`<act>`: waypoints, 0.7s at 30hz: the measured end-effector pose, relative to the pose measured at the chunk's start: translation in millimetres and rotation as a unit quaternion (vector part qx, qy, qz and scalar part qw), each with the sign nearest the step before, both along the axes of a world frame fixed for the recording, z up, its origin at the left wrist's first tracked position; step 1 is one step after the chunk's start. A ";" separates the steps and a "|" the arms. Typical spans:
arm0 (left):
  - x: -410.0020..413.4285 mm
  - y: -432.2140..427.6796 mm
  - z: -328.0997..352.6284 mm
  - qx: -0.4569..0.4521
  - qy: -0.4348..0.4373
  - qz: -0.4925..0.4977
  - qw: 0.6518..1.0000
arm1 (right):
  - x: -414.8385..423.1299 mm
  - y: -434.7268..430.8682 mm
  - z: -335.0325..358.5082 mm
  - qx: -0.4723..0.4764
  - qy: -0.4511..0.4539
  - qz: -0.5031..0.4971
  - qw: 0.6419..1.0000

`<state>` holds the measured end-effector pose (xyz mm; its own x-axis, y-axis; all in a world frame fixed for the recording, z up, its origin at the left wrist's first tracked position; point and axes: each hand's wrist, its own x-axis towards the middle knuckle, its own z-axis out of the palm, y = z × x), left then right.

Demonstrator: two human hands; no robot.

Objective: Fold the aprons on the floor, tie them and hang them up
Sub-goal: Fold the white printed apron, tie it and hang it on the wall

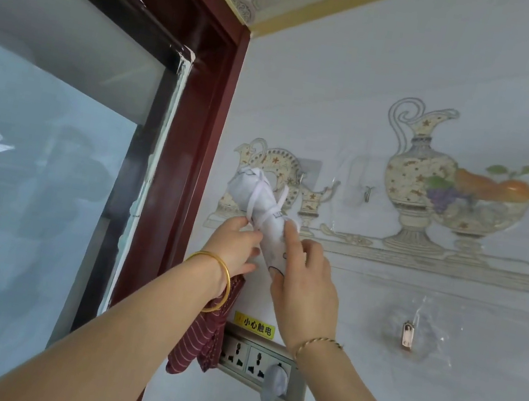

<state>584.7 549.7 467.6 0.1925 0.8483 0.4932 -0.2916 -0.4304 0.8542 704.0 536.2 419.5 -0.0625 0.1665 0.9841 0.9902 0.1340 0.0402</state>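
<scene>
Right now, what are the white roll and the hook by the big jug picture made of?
The white roll looks like soft matte cloth: it creases, with a fabric tie round it. The hook seems shiny metal on a clear, probably plastic, pad.

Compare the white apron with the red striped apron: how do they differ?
The white apron is plain; the red striped apron is dark red with pale stripes. Left hand and right hand hold the white apron up by the wall hook; the red striped apron hangs lower, beside the sockets, ungripped. White ties wrap the white apron; none show on the red striped apron. Both are bundled.
</scene>
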 end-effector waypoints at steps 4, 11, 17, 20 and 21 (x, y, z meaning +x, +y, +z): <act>8.5 -2.3 7.0 0.020 -0.009 -0.002 1.000 | -3.5 6.4 8.6 0.017 0.016 -0.027 0.999; 21.3 6.1 23.7 0.081 -0.013 0.010 0.997 | -0.5 6.8 40.6 -0.078 0.063 0.024 0.995; 22.3 10.8 28.3 0.082 -0.024 0.035 0.996 | 2.3 17.8 52.9 -0.100 0.079 0.065 0.990; 21.9 11.8 25.1 0.076 -0.021 0.039 0.996 | 3.3 20.3 50.1 -0.112 0.092 0.086 0.986; 21.7 12.0 23.8 0.073 -0.018 0.040 0.996 | 3.7 20.2 47.9 -0.113 0.099 0.092 0.984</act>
